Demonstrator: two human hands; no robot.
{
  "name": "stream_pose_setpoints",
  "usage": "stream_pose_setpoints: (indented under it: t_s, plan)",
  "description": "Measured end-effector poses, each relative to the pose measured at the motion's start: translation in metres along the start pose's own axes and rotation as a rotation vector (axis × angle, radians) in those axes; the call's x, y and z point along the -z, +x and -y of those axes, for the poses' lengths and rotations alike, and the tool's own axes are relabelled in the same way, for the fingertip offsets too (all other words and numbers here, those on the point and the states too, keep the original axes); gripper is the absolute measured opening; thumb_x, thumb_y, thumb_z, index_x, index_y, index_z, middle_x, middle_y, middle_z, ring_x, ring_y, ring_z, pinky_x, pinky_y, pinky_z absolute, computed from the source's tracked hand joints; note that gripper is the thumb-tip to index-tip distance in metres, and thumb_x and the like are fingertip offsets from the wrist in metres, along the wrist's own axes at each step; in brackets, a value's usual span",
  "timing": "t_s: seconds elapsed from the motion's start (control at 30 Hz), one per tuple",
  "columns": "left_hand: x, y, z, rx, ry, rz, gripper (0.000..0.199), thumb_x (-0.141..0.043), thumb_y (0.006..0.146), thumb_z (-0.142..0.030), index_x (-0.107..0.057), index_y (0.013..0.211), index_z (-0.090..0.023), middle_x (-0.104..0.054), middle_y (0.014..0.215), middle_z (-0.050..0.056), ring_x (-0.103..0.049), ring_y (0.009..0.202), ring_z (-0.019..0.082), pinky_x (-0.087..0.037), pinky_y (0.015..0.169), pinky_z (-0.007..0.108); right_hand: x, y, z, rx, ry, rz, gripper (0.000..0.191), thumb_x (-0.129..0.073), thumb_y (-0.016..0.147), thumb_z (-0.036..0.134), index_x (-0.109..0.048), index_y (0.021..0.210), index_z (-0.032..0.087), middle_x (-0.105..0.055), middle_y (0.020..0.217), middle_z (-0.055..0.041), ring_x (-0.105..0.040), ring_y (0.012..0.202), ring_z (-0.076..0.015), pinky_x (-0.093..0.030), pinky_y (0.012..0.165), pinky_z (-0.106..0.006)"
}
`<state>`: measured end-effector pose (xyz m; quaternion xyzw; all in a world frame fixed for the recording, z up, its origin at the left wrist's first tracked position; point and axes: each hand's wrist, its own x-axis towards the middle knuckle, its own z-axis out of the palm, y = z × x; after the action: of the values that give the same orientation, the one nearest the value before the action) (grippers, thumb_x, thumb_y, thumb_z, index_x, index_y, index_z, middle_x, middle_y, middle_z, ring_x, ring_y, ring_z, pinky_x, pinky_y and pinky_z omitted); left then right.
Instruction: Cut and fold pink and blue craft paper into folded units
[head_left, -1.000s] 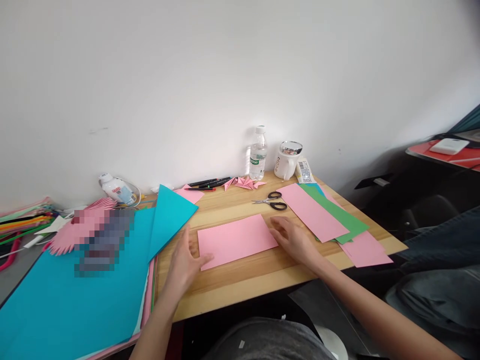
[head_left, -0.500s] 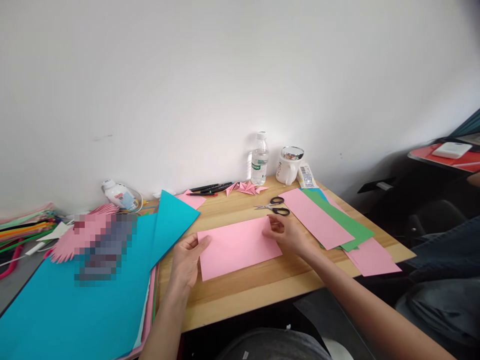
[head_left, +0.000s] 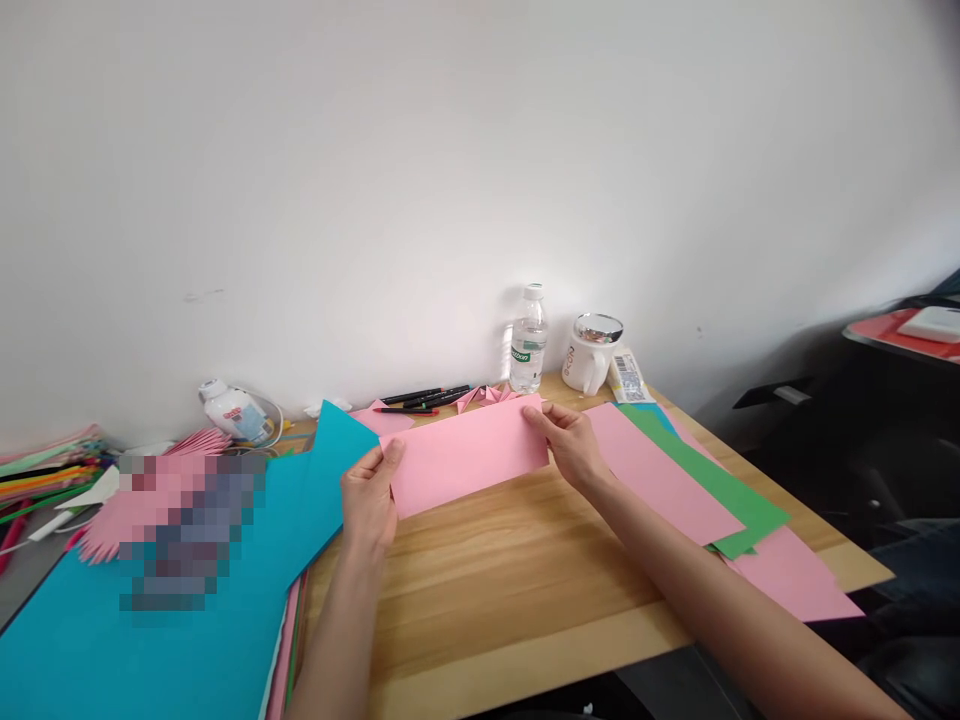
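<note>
A pink rectangular sheet of paper (head_left: 469, 457) is held up above the wooden table (head_left: 480, 600), slightly tilted. My left hand (head_left: 373, 492) pinches its left edge, thumb on the front face. At the upper right corner, my right hand (head_left: 571, 440) grips the sheet between thumb and fingers. Just right of that hand lie a pink paper strip (head_left: 660, 475) and a green sheet (head_left: 720, 490), overlapping. Behind the held sheet, folded pink paper pieces (head_left: 484, 396) show in part. The scissors are hidden from view.
At the back stand a water bottle (head_left: 529, 340), a white mug (head_left: 591, 355) and a small packet (head_left: 628, 375). Black pens (head_left: 427, 398) lie by the wall. Blue paper (head_left: 187, 650) covers the left side, with a fringed pink paper (head_left: 157, 500) and a white bottle (head_left: 236, 410) beyond.
Both hands have lifted the pink paper up off the table and toward the wall. My right hand now pinches the upper right corner with its thumb in front. The view has shifted slightly.
</note>
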<state>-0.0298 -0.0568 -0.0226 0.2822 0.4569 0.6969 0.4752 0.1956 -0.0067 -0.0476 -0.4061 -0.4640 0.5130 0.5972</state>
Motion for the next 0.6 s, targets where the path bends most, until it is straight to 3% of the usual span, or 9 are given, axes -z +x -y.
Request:
stream_pose_setpoints:
  t_s: [0.27, 0.6]
  plan:
    - [0.006, 0.006, 0.011, -0.037, 0.043, -0.119, 0.030, -0.081, 0.052, -0.034, -0.071, 0.072, -0.014, -0.069, 0.066, 0.001, -0.062, 0.066, 0.016, -0.050, 0.061, 0.026, 0.004, 0.001, -0.015, -0.115, 0.116, 0.001, 0.029, -0.075, 0.061, 0.042, -0.069, 0.076, 0.018, -0.065, 0.068, -0.0010, -0.056, 0.061, -0.0151, -0.044, 0.057, -0.026]
    - [0.006, 0.004, 0.006, -0.034, 0.058, -0.221, 0.032, -0.083, 0.045, -0.034, -0.072, 0.068, -0.015, -0.070, 0.069, 0.000, -0.059, 0.066, 0.013, -0.049, 0.061, 0.023, 0.000, -0.006, -0.004, -0.207, 0.183, 0.029, 0.026, -0.075, 0.063, 0.040, -0.069, 0.078, 0.020, -0.067, 0.070, -0.0007, -0.059, 0.060, -0.0148, -0.045, 0.059, -0.027]
